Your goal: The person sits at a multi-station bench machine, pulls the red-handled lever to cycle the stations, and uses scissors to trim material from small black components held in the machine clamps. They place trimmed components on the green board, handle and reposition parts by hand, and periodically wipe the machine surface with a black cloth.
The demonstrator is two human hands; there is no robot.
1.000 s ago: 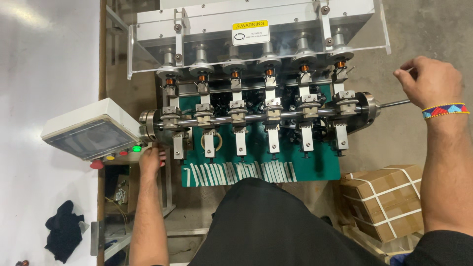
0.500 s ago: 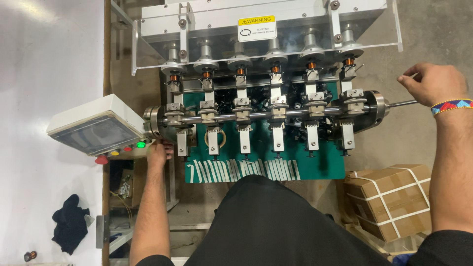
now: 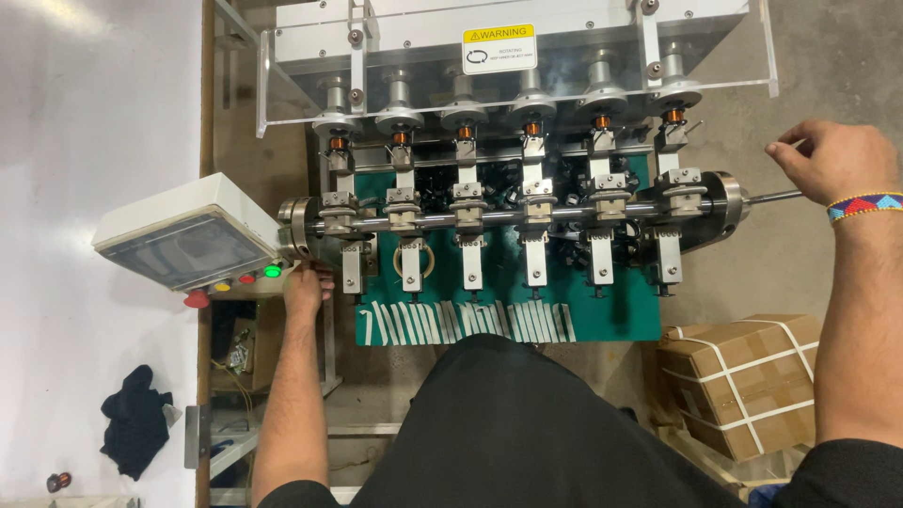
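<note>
Now the left hand [image 3: 304, 290] sits just below the control box [image 3: 188, 240], its fingers curled near the row of coloured buttons [image 3: 246, 278] where a green one is lit; a second ago it lay a little lower and further from the box, so it has crept up toward the buttons. Whether a fingertip actually presses one cannot be told, and the fingers look loosely bunched around nothing. The right hand [image 3: 832, 160] is closed in a fist about the end of the thin metal rod [image 3: 776, 197] that sticks out from the round end plate [image 3: 724, 202] of the long horizontal shaft [image 3: 517, 214]; compared with the earlier pictures it sits slightly lower against the machine, still gripping in the same manner, with a beaded wristband [image 3: 865, 207] on the wrist. The shaft runs across the green plate [image 3: 621, 310], carrying six clamp blocks in a row, each beneath a small copper-wound coil [image 3: 533, 129] and a round spindle behind the clear guard [image 3: 282, 85]. White strips [image 3: 461, 322] lie fanned along the plate's near edge. A strapped cardboard box [image 3: 743, 381] stands on the floor at the right, and a dark cloth [image 3: 136, 419] lies on the white surface [image 3: 85, 103] at the left.
</note>
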